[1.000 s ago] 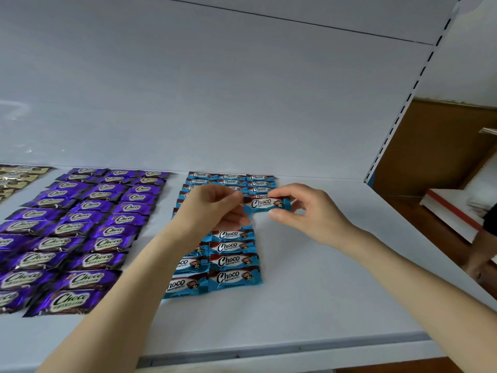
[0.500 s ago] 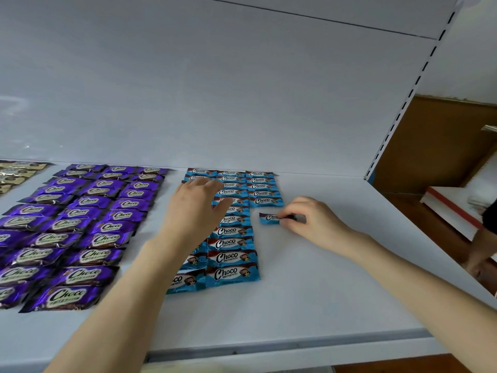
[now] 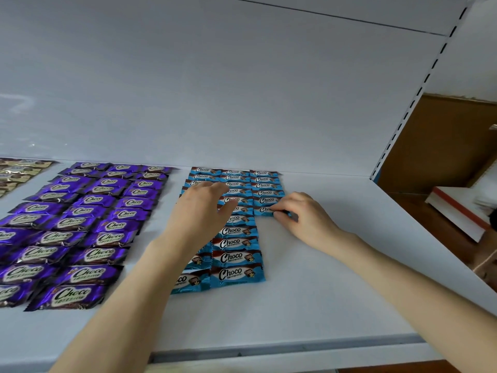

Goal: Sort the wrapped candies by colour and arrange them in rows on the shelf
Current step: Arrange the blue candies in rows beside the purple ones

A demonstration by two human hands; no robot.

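Now right hand point(image 3: 304, 219) pinches a blue candy point(image 3: 262, 210).

Two arms in view, both bare.

Left forearm point(image 3: 129, 305): uncovered from the bottom edge, lower left of the frame, up to the wrist. Slim and smooth, narrowing toward the wrist.

Left hand point(image 3: 200, 211), centre of frame: bare, seen from the back. Fingers slender, knuckles only faintly marked.

Right forearm point(image 3: 403, 278): uncovered from the lower right edge up to the wrist, same slim build.

Right hand point(image 3: 306, 219), right of centre: bare, knuckle ridges showing, a slight bump at the wrist bone.

Nails too small to judge on either hand.
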